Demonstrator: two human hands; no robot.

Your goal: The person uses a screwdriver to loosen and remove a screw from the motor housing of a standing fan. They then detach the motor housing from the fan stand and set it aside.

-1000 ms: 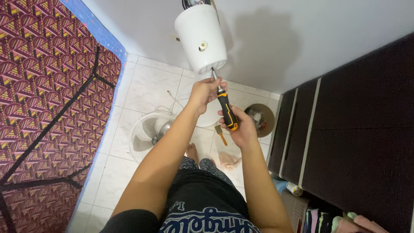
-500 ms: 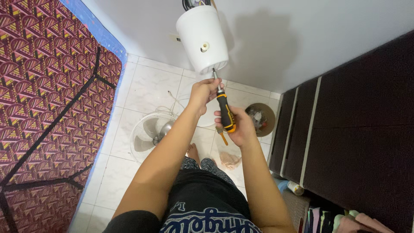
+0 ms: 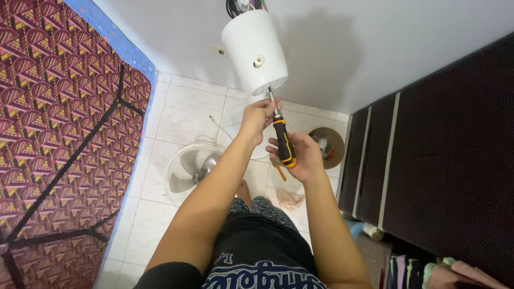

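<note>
The housing [image 3: 252, 51] is looking like smooth, matt white plastic. The screwdriver [image 3: 284, 143] is showing a bare metal shaft and a rubbery black-and-orange handle. The floor [image 3: 182, 115] is gleaming as glossy white tile, and the mat [image 3: 53, 134] is looking like woven patterned cloth.

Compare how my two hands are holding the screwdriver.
The left hand sits higher, pinching the metal shaft near the tip; the right hand sits lower, cupping the black and orange handle of the screwdriver. The left hand shows its back with fingers curled; the right hand lies palm open under the handle. Both grip the same tool, aimed up at the white housing.
</note>
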